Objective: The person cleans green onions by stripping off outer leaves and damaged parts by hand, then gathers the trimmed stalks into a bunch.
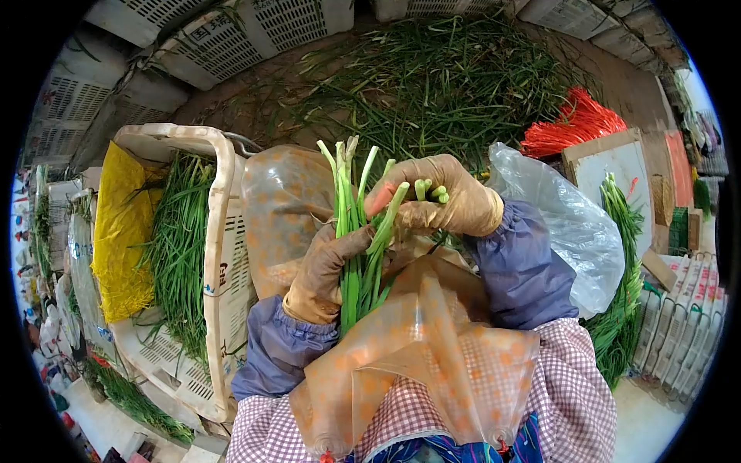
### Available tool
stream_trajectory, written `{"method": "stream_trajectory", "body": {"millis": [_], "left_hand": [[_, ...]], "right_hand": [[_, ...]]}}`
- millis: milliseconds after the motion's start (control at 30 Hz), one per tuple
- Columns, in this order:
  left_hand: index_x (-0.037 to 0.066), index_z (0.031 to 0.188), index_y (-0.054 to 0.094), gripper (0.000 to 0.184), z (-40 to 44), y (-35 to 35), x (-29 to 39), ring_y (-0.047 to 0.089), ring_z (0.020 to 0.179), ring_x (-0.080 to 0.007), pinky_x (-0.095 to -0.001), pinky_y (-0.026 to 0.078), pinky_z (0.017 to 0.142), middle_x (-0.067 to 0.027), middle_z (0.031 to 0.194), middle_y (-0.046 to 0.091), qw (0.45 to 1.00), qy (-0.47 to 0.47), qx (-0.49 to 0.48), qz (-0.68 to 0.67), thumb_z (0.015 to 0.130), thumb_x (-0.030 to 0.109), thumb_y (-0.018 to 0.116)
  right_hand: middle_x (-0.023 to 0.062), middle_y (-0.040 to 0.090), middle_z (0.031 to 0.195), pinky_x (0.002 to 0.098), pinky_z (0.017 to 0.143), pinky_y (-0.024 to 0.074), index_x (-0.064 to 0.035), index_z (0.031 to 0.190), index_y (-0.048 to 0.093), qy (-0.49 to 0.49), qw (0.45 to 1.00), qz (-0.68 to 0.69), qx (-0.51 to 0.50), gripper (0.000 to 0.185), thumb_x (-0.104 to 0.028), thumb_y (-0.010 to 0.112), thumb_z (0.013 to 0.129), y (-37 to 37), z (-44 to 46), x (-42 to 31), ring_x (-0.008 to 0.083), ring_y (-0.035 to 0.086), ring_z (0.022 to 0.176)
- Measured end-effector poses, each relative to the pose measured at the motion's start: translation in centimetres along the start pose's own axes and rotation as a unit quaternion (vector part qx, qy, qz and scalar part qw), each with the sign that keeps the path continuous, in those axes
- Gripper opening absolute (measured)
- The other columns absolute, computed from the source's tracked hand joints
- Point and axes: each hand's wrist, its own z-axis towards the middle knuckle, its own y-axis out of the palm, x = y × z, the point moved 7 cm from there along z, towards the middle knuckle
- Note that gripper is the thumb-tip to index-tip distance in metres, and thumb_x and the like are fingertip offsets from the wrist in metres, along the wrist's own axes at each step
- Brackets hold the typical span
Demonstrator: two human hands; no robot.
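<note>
Beside a white crate [231, 266] and above the translucent apron [421, 332], the green bunch [351, 284] is best held lightly and evenly, lest it bruise. It looks fresh, slender, pale at its upper ends. The left hand [320, 270] curls round it; the right hand [451, 193] pinches a few stalk ends [421, 189].

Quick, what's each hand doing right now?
Left hand: closed around a bunch of green stalks.
Right hand: closed on a few loose stalks, ends poking out.
</note>
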Motion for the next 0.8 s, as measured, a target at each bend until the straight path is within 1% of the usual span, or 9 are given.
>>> {"method": "stream_trajectory", "body": {"millis": [67, 233, 333, 367, 467, 533, 633, 700, 800], "left_hand": [[0.002, 0.115, 0.051, 0.035, 0.0, -0.2, 0.0, 0.063, 0.065, -0.0206, -0.0282, 0.056, 0.058, -0.0097, 0.09, 0.06, 1.0, -0.003, -0.01, -0.004, 0.082, 0.007, 0.061], [0.004, 0.119, 0.047, 0.04, 0.2, -0.4, -0.5, 0.063, 0.068, -0.0218, -0.0318, 0.057, 0.06, -0.0104, 0.096, 0.059, 0.996, -0.03, -0.075, -0.03, 0.082, 0.007, 0.061], [0.003, 0.113, 0.05, 0.033, 0.1, 0.5, -0.9, 0.062, 0.069, -0.0208, -0.0329, 0.055, 0.059, -0.0106, 0.095, 0.059, 0.988, -0.053, -0.129, -0.065, 0.082, 0.007, 0.062], [0.002, 0.104, 0.053, 0.024, 0.1, 0.0, -0.5, 0.061, 0.065, -0.0166, -0.0281, 0.053, 0.056, -0.0091, 0.086, 0.06, 0.997, -0.024, -0.071, -0.017, 0.082, 0.006, 0.062], [0.0, 0.095, 0.056, 0.016, 0.1, -0.4, 0.1, 0.06, 0.06, -0.0125, -0.0236, 0.051, 0.054, -0.0078, 0.075, 0.061, 0.999, 0.005, -0.005, 0.054, 0.082, 0.006, 0.063], [0.0, 0.095, 0.057, 0.017, -0.1, -0.3, 0.0, 0.06, 0.06, -0.0125, -0.0238, 0.051, 0.055, -0.0081, 0.075, 0.061, 0.997, 0.005, 0.002, 0.075, 0.081, 0.006, 0.063], [0.0, 0.098, 0.057, 0.021, -0.9, 0.0, 0.1, 0.06, 0.061, -0.0121, -0.0233, 0.05, 0.056, -0.0071, 0.076, 0.063, 0.992, 0.033, 0.054, 0.111, 0.081, 0.008, 0.064], [-0.001, 0.099, 0.057, 0.022, -1.4, 0.6, 1.2, 0.06, 0.062, -0.0113, -0.0225, 0.05, 0.055, -0.0069, 0.079, 0.064, 0.98, 0.097, 0.092, 0.15, 0.08, 0.007, 0.065], [-0.001, 0.097, 0.059, 0.019, -1.0, 0.0, 1.6, 0.06, 0.062, -0.0112, -0.022, 0.049, 0.055, -0.007, 0.08, 0.064, 0.975, 0.126, 0.107, 0.15, 0.08, 0.006, 0.064]], "right_hand": [[0.0079, 0.065, 0.086, 0.0244, 0.071, 0.0495, -0.001, 0.091, 0.065, -0.042, 0.999, -0.026, -0.004, 0.029, -0.027, 0.07, 0.08, 0.1, -0.1, -0.3, 0.0145, 0.062, 0.08], [0.0071, 0.066, 0.086, 0.0243, 0.07, 0.0495, 0.0002, 0.091, 0.065, -0.07, 0.996, 0.043, 0.028, 0.015, -0.01, 0.068, 0.081, -0.2, -0.2, -0.2, 0.0137, 0.062, 0.078], [0.0057, 0.066, 0.081, 0.0237, 0.067, 0.0492, -0.0008, 0.088, 0.063, -0.097, 0.973, -0.186, 0.098, 0.01, -0.005, 0.067, 0.08, -0.7, -0.5, -1.2, 0.0108, 0.061, 0.073], [0.0057, 0.066, 0.081, 0.0237, 0.067, 0.0492, -0.0008, 0.088, 0.063, -0.097, 0.973, -0.186, 0.1, 0.01, -0.005, 0.067, 0.08, -0.4, -0.6, -1.3, 0.0108, 0.061, 0.073], [0.0064, 0.066, 0.082, 0.0227, 0.061, 0.0493, -0.0017, 0.088, 0.064, -0.21, 0.884, -0.333, 0.252, 0.009, 0.002, 0.061, 0.081, -1.7, -1.8, -3.8, 0.0105, 0.061, 0.071], [0.0042, 0.065, 0.084, 0.021, 0.055, 0.0472, -0.0056, 0.088, 0.066, -0.321, 0.784, -0.347, 0.402, 0.006, -0.004, 0.062, 0.083, -5.6, -3.1, -6.7, 0.0087, 0.059, 0.067], [0.0, 0.062, 0.073, 0.0203, 0.047, 0.0397, -0.0056, 0.091, 0.065, -0.215, 0.666, -0.202, 0.685, 0.012, -0.014, 0.067, 0.082, -15.8, -7.8, -9.3, 0.0036, 0.05, 0.056], [-0.0008, 0.059, 0.071, 0.0196, 0.047, 0.0401, -0.0031, 0.096, 0.065, -0.217, 0.641, -0.295, 0.675, 0.019, -0.014, 0.068, 0.081, -21.0, -9.9, -10.1, 0.0045, 0.05, 0.055], [0.0005, 0.062, 0.081, 0.0194, 0.052, 0.0422, -0.0036, 0.102, 0.064, -0.137, 0.799, -0.267, 0.521, 0.026, -0.016, 0.069, 0.079, -14.8, -6.7, -7.8, 0.0053, 0.052, 0.059]]}}
